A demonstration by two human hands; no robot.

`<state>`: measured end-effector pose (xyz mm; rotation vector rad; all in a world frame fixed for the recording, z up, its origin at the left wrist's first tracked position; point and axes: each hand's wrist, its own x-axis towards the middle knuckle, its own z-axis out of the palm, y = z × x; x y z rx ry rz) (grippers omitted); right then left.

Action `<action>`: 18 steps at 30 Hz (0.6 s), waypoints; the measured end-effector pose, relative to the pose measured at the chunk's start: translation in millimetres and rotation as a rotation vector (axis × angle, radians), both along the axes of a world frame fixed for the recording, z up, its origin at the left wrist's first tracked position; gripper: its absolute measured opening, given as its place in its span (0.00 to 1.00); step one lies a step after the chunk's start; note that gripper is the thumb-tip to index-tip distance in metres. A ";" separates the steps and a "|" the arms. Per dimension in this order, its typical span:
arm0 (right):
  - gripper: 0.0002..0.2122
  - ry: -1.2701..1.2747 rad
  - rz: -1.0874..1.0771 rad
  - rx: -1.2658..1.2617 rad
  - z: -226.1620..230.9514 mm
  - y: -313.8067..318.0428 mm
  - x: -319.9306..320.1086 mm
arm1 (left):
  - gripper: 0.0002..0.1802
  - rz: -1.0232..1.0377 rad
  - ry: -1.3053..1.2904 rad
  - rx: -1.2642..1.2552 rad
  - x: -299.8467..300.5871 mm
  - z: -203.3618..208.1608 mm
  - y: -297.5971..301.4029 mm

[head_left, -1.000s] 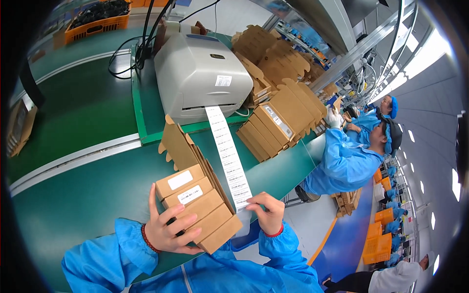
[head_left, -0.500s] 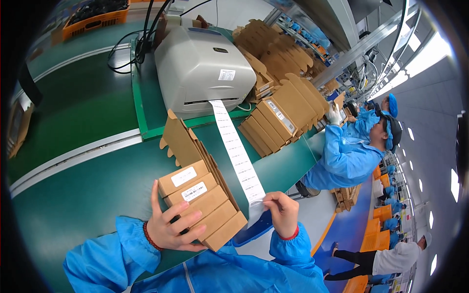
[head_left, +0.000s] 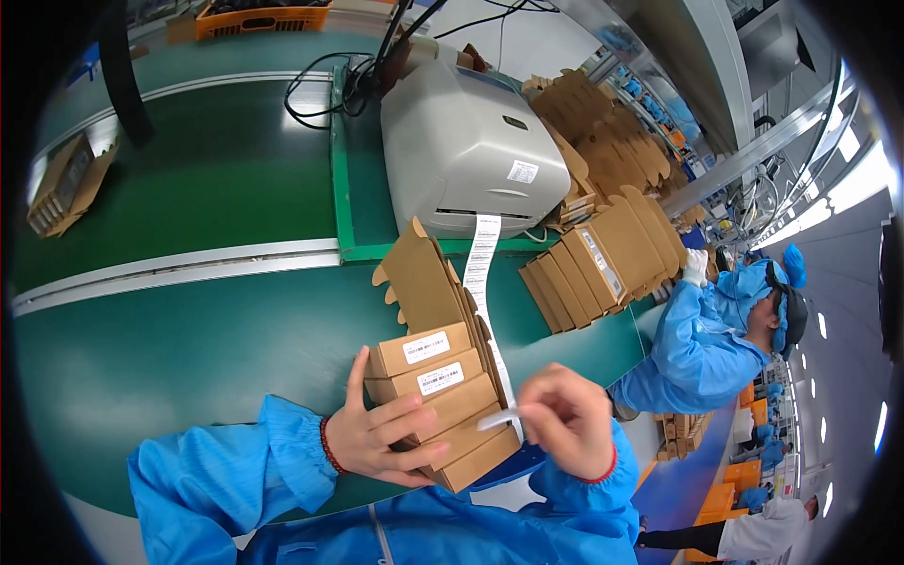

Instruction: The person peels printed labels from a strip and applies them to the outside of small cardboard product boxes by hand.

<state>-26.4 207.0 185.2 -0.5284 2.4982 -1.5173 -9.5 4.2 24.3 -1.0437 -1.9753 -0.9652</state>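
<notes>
Your spread left fingers [head_left: 394, 411] hold cardboard boxes [head_left: 461, 405]; your right fingers [head_left: 540, 424] pinch a white label [head_left: 497, 419]. Apparently you're labelling; placement needs careful aim.

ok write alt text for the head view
A person's left hand holds a row of brown boxes, two labelled; the right hand pinches a white label over them. A label strip hangs from a grey printer behind.

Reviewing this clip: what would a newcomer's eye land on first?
Probably the light-grey label printer at upper centre, a white label strip running from its slot. Below, the left hand holds a row of brown cartons; the right hand, beside them, pinches a small white label.
</notes>
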 end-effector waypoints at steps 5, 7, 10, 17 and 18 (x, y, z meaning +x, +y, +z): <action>0.04 -0.046 0.055 0.129 -9.3 -25.4 -13.5 | 0.30 0.007 0.036 -0.012 1.8 -0.9 -0.4; 0.04 -0.017 0.060 0.179 -11.3 -25.8 -16.7 | 0.30 0.002 0.036 -0.024 1.9 -2.1 1.3; 0.04 0.025 0.096 0.229 -9.1 -26.1 -17.5 | 0.30 0.008 0.039 -0.050 0.6 1.4 -0.6; 0.08 0.386 0.076 0.456 -4.7 -39.9 -15.1 | 0.28 0.015 0.026 -0.063 -2.2 5.0 -0.8; 0.10 0.526 0.072 0.587 -3.0 -40.2 -17.3 | 0.28 0.033 0.029 -0.048 -2.0 4.6 0.1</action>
